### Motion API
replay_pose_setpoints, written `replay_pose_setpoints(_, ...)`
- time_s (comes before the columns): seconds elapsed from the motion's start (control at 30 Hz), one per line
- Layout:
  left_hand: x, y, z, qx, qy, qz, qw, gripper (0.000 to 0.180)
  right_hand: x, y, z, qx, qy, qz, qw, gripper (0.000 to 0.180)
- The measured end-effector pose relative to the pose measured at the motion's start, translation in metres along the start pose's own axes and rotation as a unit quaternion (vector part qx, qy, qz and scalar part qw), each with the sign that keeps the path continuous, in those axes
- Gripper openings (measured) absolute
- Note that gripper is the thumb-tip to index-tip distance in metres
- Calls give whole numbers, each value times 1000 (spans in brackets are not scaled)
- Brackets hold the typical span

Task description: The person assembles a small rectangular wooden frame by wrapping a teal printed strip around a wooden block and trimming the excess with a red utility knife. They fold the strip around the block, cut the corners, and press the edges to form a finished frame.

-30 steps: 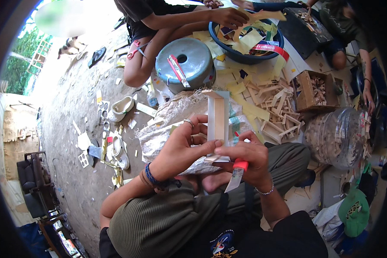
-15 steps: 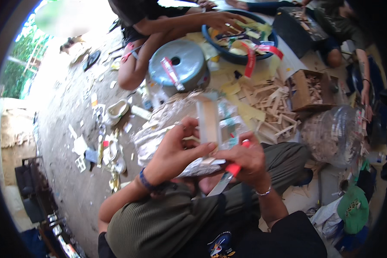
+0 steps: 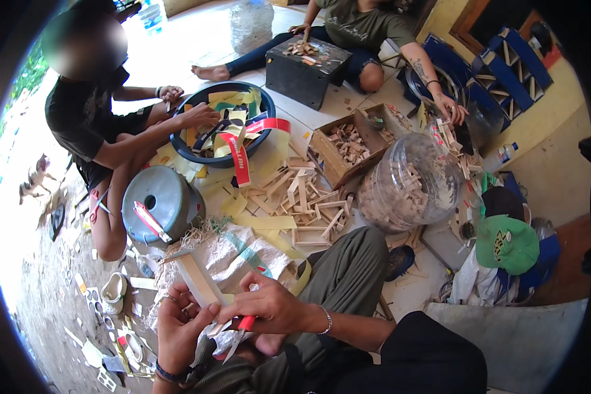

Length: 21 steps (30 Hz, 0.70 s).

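Observation:
My left hand (image 3: 182, 329) is closed around the lower end of a narrow, pale wooden frame (image 3: 200, 277), which tilts up and away to the left. A lighter strip runs along its length. My right hand (image 3: 270, 306) grips a red-handled knife (image 3: 247, 323), its blade pointing down toward my lap. The thumb and fingertips of that hand also meet the frame's lower end, close to my left thumb. What lies between those fingertips is too small to make out. Beneath the frame, a crumpled whitish woven sack (image 3: 220, 246) is spread in front of my legs.
A pile of wooden frames (image 3: 302, 203) lies ahead, beside a cardboard box (image 3: 331, 164) and a clear plastic container (image 3: 407, 187) of wood pieces. One person reaches into a blue tub (image 3: 264, 141) of scraps. Another sits behind a black box (image 3: 295, 79). A grey drum (image 3: 152, 207) stands left.
My view has swung to the right and upward, so my hands now appear lower and farther left. Both keep their hold, and the frame tilts more to the left.

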<state>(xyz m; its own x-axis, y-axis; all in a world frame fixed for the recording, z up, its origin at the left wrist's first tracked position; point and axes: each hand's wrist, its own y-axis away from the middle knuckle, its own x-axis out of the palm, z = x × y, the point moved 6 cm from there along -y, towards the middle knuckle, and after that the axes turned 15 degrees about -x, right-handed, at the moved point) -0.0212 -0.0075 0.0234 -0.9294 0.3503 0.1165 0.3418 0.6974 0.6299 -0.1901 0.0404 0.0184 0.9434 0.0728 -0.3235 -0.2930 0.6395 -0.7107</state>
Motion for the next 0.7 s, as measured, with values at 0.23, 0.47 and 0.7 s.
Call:
replay_pose_setpoints(0.23,3,9,-11,-21,45,-2,999,38,0,-9,1,-2,-39,-29,999,29)
replay_pose_setpoints(0.47,0,21,-42,35,-13,1,999,35,-1,-24,8,-2,-77,-59,995,44)
replay_pose_setpoints(0.7,-3,33,-58,-12,54,-17,998,44,-19,-37,25,198,-435,-275,834,81)
